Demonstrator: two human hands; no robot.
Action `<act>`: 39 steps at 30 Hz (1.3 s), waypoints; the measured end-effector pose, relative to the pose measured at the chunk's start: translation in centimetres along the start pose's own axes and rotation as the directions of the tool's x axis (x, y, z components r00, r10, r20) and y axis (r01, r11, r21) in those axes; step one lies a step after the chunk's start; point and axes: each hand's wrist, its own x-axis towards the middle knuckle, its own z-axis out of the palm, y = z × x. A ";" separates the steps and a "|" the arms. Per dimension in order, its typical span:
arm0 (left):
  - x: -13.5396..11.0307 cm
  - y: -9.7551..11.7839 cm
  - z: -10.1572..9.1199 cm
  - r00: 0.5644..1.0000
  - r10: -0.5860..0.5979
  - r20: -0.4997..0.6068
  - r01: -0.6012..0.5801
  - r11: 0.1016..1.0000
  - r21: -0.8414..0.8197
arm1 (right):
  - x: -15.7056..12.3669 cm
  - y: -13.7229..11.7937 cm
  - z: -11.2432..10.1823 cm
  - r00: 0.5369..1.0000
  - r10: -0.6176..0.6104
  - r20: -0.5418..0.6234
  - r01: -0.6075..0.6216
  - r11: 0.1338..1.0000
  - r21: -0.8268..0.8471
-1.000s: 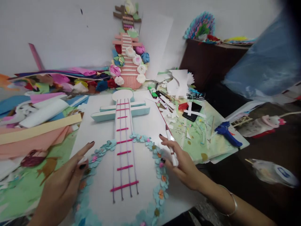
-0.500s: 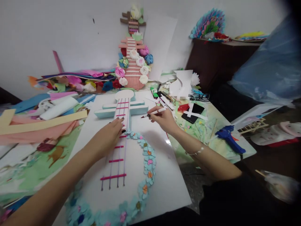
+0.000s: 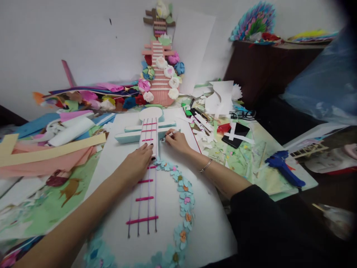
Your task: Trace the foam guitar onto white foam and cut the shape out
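Note:
A white paper lute model [image 3: 149, 130] with pale blue sides, purple strings and pink crossbars lies on a large white board [image 3: 206, 208]. Blue petals with small coloured blossoms [image 3: 185, 188] line its rounded edge. My left hand [image 3: 141, 158] rests flat across the strings on the neck, fingers stretched out. In my right hand [image 3: 176, 142] is a slim white pen [image 3: 173, 133], pinched between thumb and fingers. Its dark tip is close to the right side of the neck, below the side pegs; whether it touches the board I cannot tell.
A pink lute model [image 3: 161, 89] with paper flowers leans on the wall. To the right lie a black phone [image 3: 235, 134], paper scraps and a blue glue gun [image 3: 286, 167]. Crumpled paper and cream strips [image 3: 55, 149] cover the left side.
My right hand has moved left and slightly down with the pen, from beside the pegs to the neck's side. My left hand stays on the neck. The view has shifted slightly.

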 end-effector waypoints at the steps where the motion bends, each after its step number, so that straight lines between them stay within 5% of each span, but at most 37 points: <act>1: 0.0 0.0 0.2 1.000 -0.002 -0.008 0.002 1.000 -0.005 | 0.0 0.2 0.2 1.000 -0.001 0.000 0.001 1.000 -0.005; 7: -0.1 -0.4 1.1 0.995 0.034 -0.094 -0.037 0.999 -0.028 | 0.1 0.5 0.9 0.999 -0.041 0.013 0.041 0.999 -0.035; 15: -0.2 -0.3 0.9 0.997 0.031 -0.071 -0.033 0.999 -0.015 | -0.1 0.2 0.7 0.994 -0.085 0.075 0.088 0.995 -0.045; 33: 0.1 -0.9 1.9 0.996 0.028 -0.080 -0.030 0.999 -0.018 | -5.6 -3.6 -1.0 0.933 -0.119 0.340 0.138 0.990 -0.032; 39: 0.3 -1.5 1.0 0.998 0.011 -0.061 -0.020 0.987 -0.158 | -6.3 -3.8 -2.1 0.965 -0.088 0.246 0.086 0.996 0.017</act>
